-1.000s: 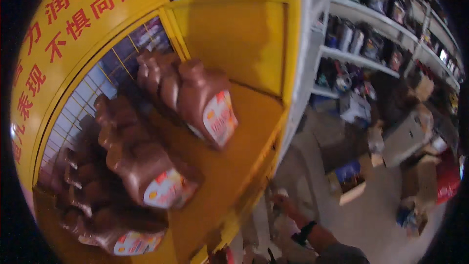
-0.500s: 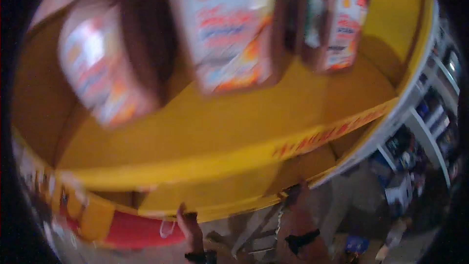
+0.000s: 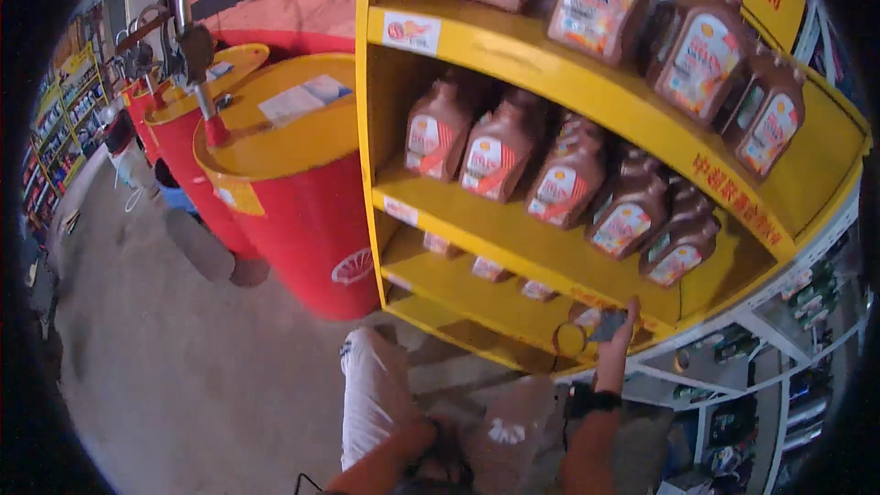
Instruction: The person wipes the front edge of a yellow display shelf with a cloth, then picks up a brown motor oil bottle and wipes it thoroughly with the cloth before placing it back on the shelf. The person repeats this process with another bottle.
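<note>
At the front of the yellow shelf rack [image 3: 513, 225], my right hand [image 3: 620, 337] is closed round a crumpled grey-blue cloth [image 3: 606, 324], thumb pointing up. A dark band circles that wrist. Beside the cloth is a thin dark ring-shaped loop [image 3: 569, 339]; whether it hangs from my hand or lies on the shelf I cannot tell. My left hand [image 3: 445, 451] is low in front of my body, its fingers lost in shadow. Just above my right hand, brown bottles [image 3: 625, 227] with white labels stand in rows on the middle shelf. More bottles [image 3: 600, 0] fill the top shelf.
Left of the rack stands a red drum [image 3: 298, 229] with a yellow top, a metal hand pump [image 3: 197, 55] and papers [image 3: 305, 98] on it. Further drums [image 3: 174, 142] line up behind. Grey shelving [image 3: 724, 353] with goods adjoins the rack at the right. Concrete floor [image 3: 192, 367] spreads at the left.
The view has swung left and drawn back from the bottles, bringing in the drums. My right hand has risen to the rack's lower shelves with the cloth; my left hand has dropped nearer my body.
</note>
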The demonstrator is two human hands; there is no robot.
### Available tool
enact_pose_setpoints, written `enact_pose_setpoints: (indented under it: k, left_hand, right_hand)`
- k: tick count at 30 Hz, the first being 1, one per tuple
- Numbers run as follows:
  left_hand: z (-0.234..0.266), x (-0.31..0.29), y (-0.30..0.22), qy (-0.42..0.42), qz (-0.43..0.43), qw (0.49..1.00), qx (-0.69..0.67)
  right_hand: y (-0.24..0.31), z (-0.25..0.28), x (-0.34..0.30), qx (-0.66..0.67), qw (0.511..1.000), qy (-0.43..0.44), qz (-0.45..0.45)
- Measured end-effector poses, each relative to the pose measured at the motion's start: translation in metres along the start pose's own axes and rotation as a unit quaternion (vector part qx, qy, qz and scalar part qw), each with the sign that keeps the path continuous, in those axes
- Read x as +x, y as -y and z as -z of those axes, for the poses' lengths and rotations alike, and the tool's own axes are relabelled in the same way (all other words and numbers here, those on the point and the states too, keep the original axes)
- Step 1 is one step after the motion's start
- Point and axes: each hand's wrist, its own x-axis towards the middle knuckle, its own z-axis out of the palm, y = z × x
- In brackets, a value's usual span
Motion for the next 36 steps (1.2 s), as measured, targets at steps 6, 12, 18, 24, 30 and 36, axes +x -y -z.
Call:
enact_pose_setpoints:
  k: [6,12,18,24,30,36]
  left_hand:
    - [0.054,0.091,0.011,-0.045,-0.035,0.991,0.121]
    - [0.099,0.118,0.012,0.0,-0.016,0.987,0.158]
    - [0.088,0.115,0.015,0.029,-0.036,0.983,0.178]
    - [0.076,0.093,0.035,0.068,-0.098,0.978,0.169]
    - [0.217,0.052,-0.031,-0.078,-0.255,0.963,-0.028]
    - [0.333,0.086,-0.095,-0.365,-0.284,0.885,0.041]
  right_hand:
    - [-0.006,-0.018,-0.015,-0.01,0.992,0.078,0.103]
    - [0.01,-0.037,-0.036,-0.062,0.995,-0.012,0.074]
    - [0.007,-0.029,-0.037,-0.063,0.994,-0.032,0.089]
    - [-0.02,-0.019,-0.017,-0.038,0.977,-0.094,0.187]
    - [-0.049,0.017,-0.013,0.024,0.968,-0.221,0.117]
    - [-0.044,-0.201,-0.11,-0.123,0.941,-0.137,0.285]
